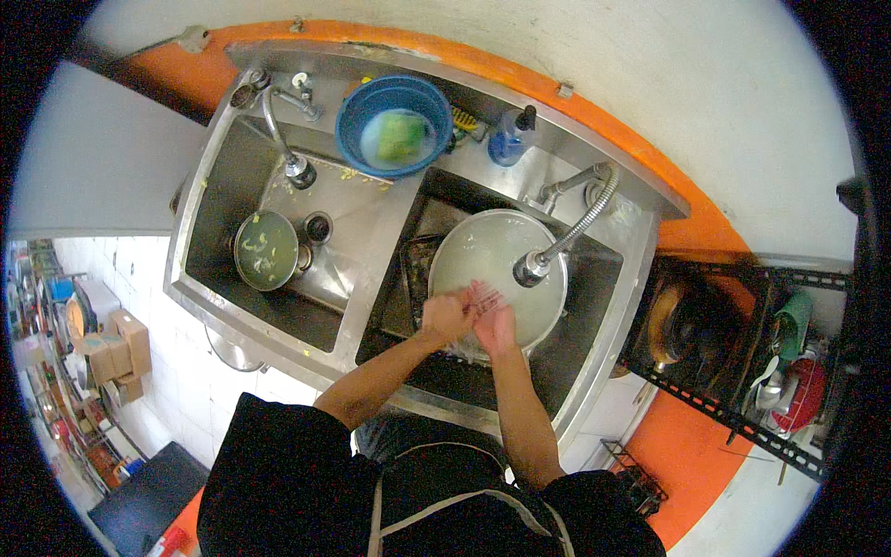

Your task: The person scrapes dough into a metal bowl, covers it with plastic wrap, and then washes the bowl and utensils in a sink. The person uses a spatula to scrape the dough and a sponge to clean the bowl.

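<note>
Both of my hands meet above the near side of a large round metal pot (452, 257) filled with cloudy water, standing in the right sink basin (592, 313). My left hand (445, 317) is curled and presses against my right hand (495, 327), which is turned partly upward. Between them is a blurred, pinkish, striped patch; whether it is moving fingers or a small held thing, I cannot tell. Just above the pot hangs the head of a flexible metal faucet (532, 268), to the right of my hands.
In the left basin (327, 271) sits a smaller pot (266, 250) of greenish water with pale scraps. Another flexible faucet (299, 170) hangs over that basin. Behind stand a blue plastic tub (341, 132) with a green sponge (402, 137) and a blue-liquid pump bottle (511, 139). A black rack (738, 418) holds utensils at right.
</note>
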Motion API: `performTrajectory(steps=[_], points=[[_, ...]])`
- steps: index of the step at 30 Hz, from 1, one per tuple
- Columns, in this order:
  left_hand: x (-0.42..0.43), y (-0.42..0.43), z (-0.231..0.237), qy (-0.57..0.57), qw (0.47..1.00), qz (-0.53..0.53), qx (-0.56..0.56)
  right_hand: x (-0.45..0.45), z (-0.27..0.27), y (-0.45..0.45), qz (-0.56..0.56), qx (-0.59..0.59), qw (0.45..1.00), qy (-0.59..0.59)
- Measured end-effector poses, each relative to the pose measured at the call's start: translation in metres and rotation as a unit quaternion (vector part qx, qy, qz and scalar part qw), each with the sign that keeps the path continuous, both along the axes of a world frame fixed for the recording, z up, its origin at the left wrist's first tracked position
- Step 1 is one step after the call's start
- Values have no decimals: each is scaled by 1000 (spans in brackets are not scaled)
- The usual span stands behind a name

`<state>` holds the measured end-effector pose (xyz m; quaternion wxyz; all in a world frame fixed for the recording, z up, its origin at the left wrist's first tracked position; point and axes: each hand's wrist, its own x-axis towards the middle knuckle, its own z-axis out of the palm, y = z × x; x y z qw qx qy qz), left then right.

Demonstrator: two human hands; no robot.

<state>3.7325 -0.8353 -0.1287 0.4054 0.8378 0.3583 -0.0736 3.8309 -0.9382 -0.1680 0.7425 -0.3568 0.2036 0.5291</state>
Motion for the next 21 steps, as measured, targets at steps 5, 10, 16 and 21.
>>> performTrajectory(steps=[5,10,16,21], points=[[-20,22,-4,-122,953,199,192,26,29,34,-188,265,944,52],[-31,-13,-82,-264,793,438,-332,-15,3,35,67,-46,993,-84],[-29,-37,-109,-201,790,522,-251,-41,13,-10,560,-112,708,-415],[-13,-36,-80,-162,837,521,40,47,45,-86,781,-159,247,-552]])
